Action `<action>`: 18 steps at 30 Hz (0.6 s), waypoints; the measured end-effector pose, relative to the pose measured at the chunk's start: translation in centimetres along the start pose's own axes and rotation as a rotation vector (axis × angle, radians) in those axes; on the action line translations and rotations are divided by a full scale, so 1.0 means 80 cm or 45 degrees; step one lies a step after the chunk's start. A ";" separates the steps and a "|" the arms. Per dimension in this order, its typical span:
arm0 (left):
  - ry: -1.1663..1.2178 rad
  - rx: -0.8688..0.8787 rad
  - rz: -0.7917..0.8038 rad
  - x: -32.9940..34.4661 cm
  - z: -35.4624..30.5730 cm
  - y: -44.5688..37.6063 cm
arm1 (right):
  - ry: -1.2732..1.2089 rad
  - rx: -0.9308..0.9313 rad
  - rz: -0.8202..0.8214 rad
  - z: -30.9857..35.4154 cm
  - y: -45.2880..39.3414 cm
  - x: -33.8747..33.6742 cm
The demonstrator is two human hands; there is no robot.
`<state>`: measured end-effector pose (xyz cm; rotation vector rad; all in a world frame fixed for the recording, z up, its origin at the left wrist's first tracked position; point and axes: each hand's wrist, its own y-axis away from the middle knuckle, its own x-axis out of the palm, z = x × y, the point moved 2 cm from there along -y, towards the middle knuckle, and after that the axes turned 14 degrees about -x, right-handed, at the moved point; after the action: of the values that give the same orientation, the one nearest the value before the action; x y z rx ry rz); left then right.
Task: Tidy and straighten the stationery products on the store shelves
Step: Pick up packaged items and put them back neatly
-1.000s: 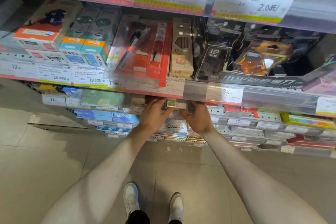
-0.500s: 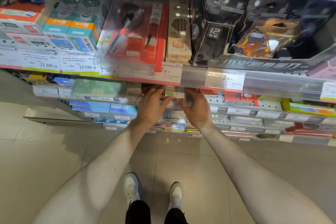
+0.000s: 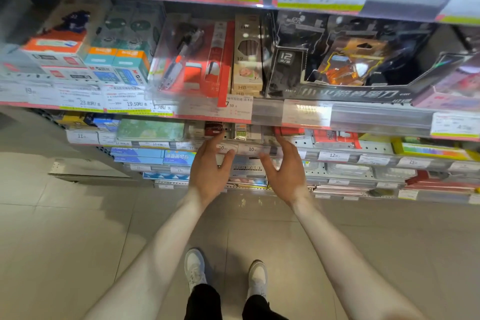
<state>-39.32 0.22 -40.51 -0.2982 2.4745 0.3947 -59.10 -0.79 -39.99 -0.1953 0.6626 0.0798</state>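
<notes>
A small pack with a green and white label stands on the second shelf, just behind the price strip marked 10. My left hand hangs in front of that strip, fingers loosely spread, thumb near the label. My right hand mirrors it on the other side, palm turned inward. Neither hand holds anything; the pack sits between them. A dark red pack stands beside it to the left.
The upper shelf carries a red pen pack, an HB pencil box and a black display box. Teal and orange boxes stand at the left. Lower shelves hold flat blue boxes. Tiled floor and my shoes lie below.
Both hands have drawn back and apart from the small pack under the shelf edge, and their fingers have opened. The pack stays on the shelf.
</notes>
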 end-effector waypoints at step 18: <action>0.351 -0.025 0.123 -0.213 -0.031 0.046 | -0.007 0.122 -0.118 0.182 0.058 -0.038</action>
<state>-28.29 4.83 -27.55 -0.2560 2.7641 0.4442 -53.29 6.69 -27.60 -0.1328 0.6499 -0.0402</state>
